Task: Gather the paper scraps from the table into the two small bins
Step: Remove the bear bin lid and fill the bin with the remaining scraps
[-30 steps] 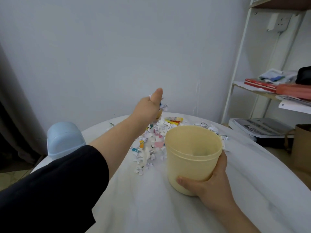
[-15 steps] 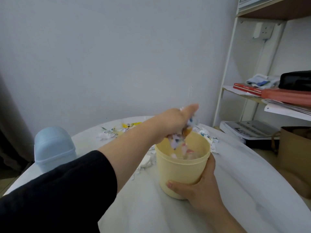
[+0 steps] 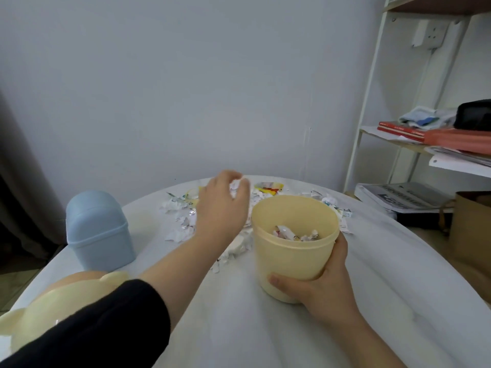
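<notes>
On the round white worktop (image 3: pixel 265 335) by a pale wall (image 3: pixel 212 88), torn paper scraps (image 3: pixel 178 224) lie heaped near the far edge, just under the loosely spread fingers of the left hand (image 3: pixel 220 208), while the right hand (image 3: pixel 321 293) grips a cream plastic bin (image 3: pixel 292 261) holding scraps beside the heap.

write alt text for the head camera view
A person's right hand grips an open yellow bin with paper scraps inside; the left hand hovers over more scraps strewn on the white table. A lidded blue bin stands at left.
</notes>
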